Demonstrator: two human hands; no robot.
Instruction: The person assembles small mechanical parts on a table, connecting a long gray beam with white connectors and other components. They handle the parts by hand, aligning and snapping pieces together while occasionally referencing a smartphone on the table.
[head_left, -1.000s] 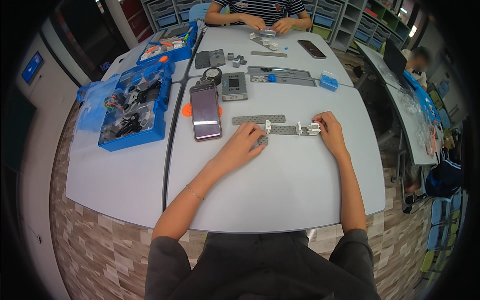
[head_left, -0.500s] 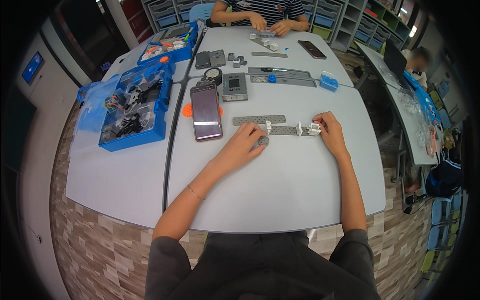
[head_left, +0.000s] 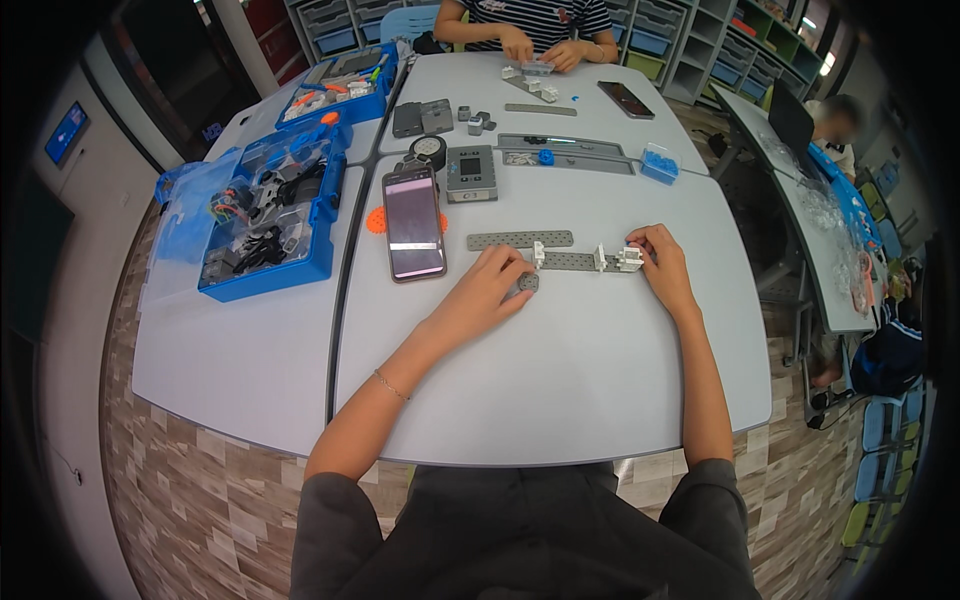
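Nothing on the beam [head_left: 570,262] has shifted since the earlier frame; beyond it, only the co-worker's hand [head_left: 517,46] has slid slightly right. Your beam lies crosswise on the table [head_left: 550,385], between your hands. Three white connectors [head_left: 600,258] already stand along it; whether they are pressed fully home you cannot tell. Just behind the beam, the strip [head_left: 500,240] carries none. By the beam's left part, your left hand [head_left: 485,284], forearm slanting inward, seems to pinch a gray piece [head_left: 529,283] between thumb and forefinger. Your right hand [head_left: 662,266] curls at the beam's right end; whether it grips the endmost connector is unclear.
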